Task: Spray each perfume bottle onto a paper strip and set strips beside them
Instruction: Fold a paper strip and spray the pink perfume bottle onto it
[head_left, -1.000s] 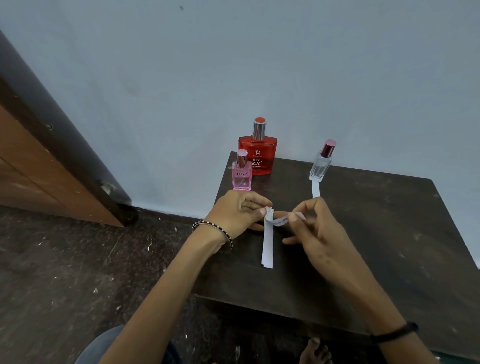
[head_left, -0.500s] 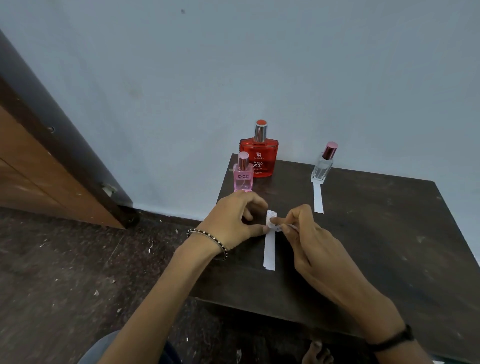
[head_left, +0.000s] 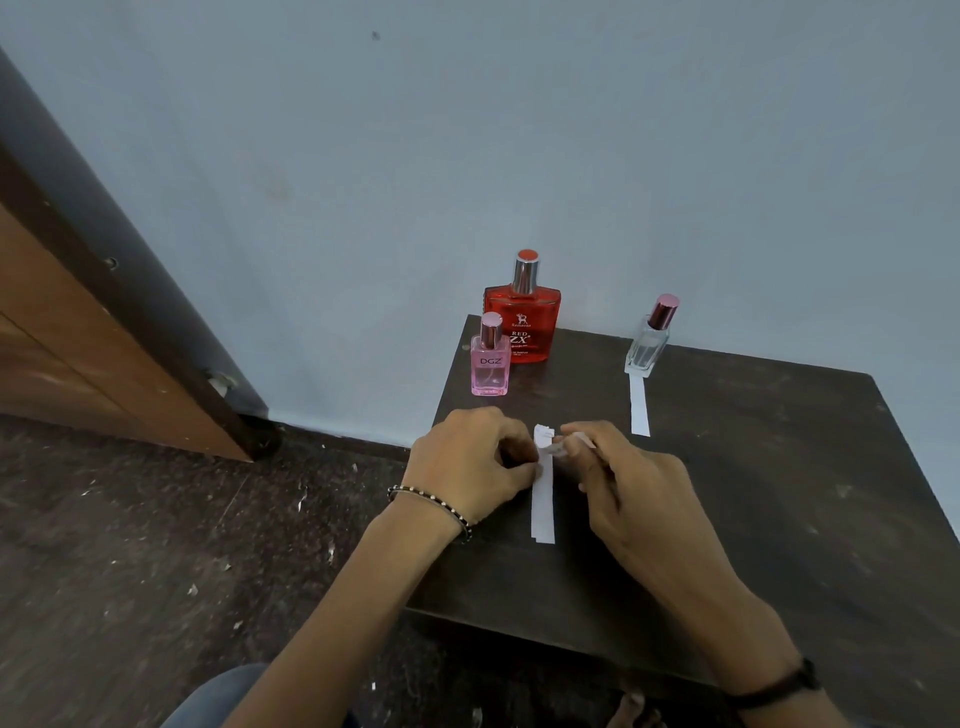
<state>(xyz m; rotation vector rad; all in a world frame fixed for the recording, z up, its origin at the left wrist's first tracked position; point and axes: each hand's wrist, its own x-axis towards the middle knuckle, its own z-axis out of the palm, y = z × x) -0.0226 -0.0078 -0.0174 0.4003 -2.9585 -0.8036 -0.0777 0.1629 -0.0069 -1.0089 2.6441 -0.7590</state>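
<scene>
Nearest the person, on the dark wooden counter (head_left: 779, 467), a short stack of white paper strips (head_left: 543, 512) lies lengthwise, pointing away. The left hand (head_left: 467, 462), a beaded bracelet (head_left: 431, 501) at its wrist, has its fingers curled and its thumb tip pressed on the stack's left edge, pinning it. The right hand (head_left: 634, 488) pinches the far end of the top strip (head_left: 558, 451) between thumb and forefinger, that end lifted and bent off the pile. The likeliest slip is here. Thin sheets cling, so two may come up together, or the strip may crease or tear if it is pulled while the left thumb bears on it. If that thumb lets go too soon, the whole stack could slide or fan out.

Just beyond the right hand, a single white strip (head_left: 639, 410) lies flat with its far end at the foot of the small clear glass bottle with a dark pink cap (head_left: 647, 345). A careless sweep of the right wrist could flick that light strip away.

Beyond the left hand stands the small pink square bottle (head_left: 489, 364), close to the counter's left edge. Just behind it is the larger red flat bottle (head_left: 530, 322), by the wall (head_left: 519, 130). Neither has a strip beside it. Reaching over the pink bottle for the red one could tip it off the edge onto the floor (head_left: 156, 519).
</scene>
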